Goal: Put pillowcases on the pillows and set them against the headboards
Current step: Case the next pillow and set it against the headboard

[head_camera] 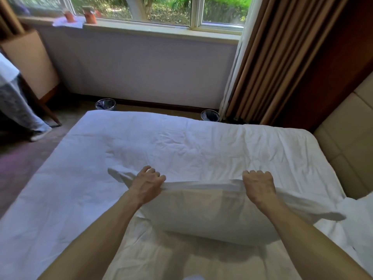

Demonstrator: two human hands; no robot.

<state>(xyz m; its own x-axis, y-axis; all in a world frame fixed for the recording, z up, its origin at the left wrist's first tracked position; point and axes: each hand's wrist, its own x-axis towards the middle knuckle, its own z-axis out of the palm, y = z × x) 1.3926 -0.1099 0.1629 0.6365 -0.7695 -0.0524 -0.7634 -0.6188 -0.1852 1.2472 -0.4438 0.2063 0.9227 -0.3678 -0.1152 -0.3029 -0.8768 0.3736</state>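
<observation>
Left hand: my left hand (148,183) is clenched on the top hem of the thin white cotton pillowcase (201,215), its fingers (156,175) curled over the bunched edge.
Right hand: my right hand (258,185) grips the same hem further along, fingers (256,173) folded tight into a fist round the cloth.
Pillowcase: it hangs from the taut hem between my fists, in the air over the near part of the bed. Its rounded lower bulge casts a shadow on the sheet below.
Pillow: it is hidden inside, and I see only a plump, soft bulk filling the case. Limp, unfilled corners flop out at both sides.
Why held so: I judge the high two-fisted grip lets the pillow's weight drop it into the bottom corners.
Bed: its creased white cotton sheet (161,142) is a wide, soft, flat surface under the work.
Headboard: the beige padded panelled headboard (347,146) stands to my right, well apart from the pillowcase. Setting the pillow against it is not yet done.
</observation>
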